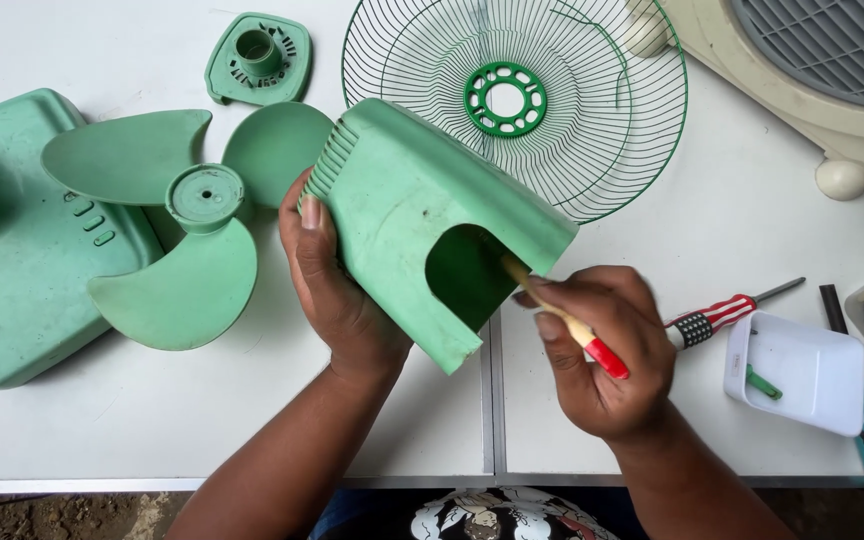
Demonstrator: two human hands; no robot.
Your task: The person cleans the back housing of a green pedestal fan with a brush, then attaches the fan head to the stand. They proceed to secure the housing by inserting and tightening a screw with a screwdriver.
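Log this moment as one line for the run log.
left hand: grip on green fan housing | right hand: brush into housing opening | fan blade: on table

Two white tables (pixel 432 440) butt together in even daylight, above bare dirt ground (pixel 72 515).

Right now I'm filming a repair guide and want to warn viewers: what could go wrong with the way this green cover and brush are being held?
The left hand grips the green cover by one edge, in the air, so it could slip and drop onto the fan blade. The right hand works the brush inside the opening, where the tip is hidden. The right wrist sits near the small white tray and could knock it.
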